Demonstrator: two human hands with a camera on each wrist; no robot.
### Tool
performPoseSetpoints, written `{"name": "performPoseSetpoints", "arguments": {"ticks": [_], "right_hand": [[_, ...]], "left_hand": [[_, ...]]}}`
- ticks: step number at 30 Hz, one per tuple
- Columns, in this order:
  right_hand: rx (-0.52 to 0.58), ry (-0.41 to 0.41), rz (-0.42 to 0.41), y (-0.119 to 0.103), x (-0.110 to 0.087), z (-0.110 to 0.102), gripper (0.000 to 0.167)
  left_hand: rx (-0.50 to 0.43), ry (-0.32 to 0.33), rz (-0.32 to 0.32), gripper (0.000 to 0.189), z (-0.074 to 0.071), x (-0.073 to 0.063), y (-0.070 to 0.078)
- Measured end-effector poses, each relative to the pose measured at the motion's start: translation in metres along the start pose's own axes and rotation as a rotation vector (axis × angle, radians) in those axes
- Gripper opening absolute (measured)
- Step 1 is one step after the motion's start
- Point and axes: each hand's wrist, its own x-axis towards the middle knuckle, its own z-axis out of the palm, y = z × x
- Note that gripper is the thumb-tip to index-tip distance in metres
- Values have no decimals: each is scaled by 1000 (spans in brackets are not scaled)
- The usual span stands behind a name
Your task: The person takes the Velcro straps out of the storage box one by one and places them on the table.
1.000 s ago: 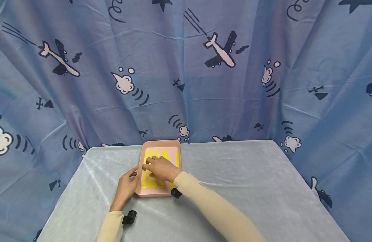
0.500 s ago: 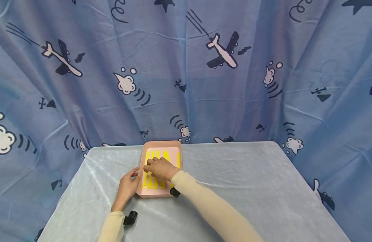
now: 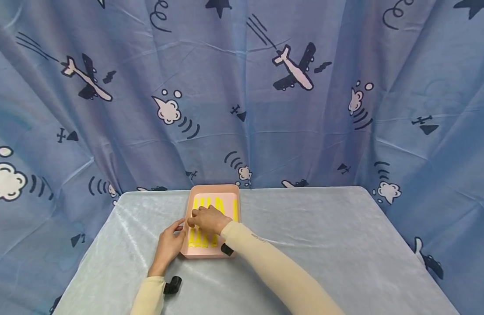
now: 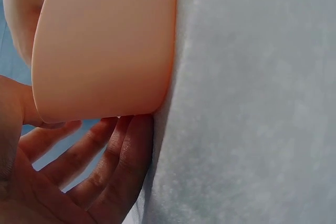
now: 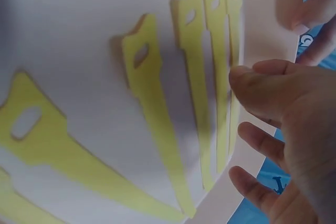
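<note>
A shallow pink tray (image 3: pixel 215 188) holds several flat yellow saw-shaped pieces (image 5: pixel 152 93), each with a hole in its handle end. My left hand (image 3: pixel 171 243) is at the tray's left side; its extended fingers (image 4: pixel 107 163) reach along the outer wall and the thumb is at the rim. Over the tray's left half, my right hand (image 3: pixel 210 218) reaches palm down. In the right wrist view its foremost fingertip (image 5: pixel 241 77) overlaps the edge of two closely spaced saws (image 5: pixel 218 56). The other fingers are spread and loosely bent near the tray wall. No piece is lifted.
The tray stands on a table with a pale grey cloth (image 3: pixel 305 236), near its back edge. Behind hangs a blue curtain (image 3: pixel 210 144) printed with airplanes. Black wrist cameras (image 3: pixel 173 285) sit on both forearms; the right sleeve (image 3: pixel 277 267) crosses the table's front.
The whole head view has shifted slightly. My right hand has edged a little left relative to the tray; my left hand keeps its place against the tray's side.
</note>
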Motion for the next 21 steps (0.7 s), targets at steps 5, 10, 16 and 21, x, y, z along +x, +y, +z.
{"name": "performPoseSetpoints", "arguments": {"ticks": [5, 10, 16, 21], "right_hand": [[-33, -24, 2, -1, 1, 1, 40], [-46, -51, 12, -2, 3, 3, 34], [-39, -66, 17, -3, 6, 7, 38], [-28, -56, 14, -4, 9, 8, 37]], "left_hand": [[-7, -3, 10, 44, 3, 1, -1], [-9, 1, 12, 43, 4, 0, -1], [-12, -7, -3, 43, 4, 0, -1], [-14, -9, -5, 43, 2, 0, -1]]}}
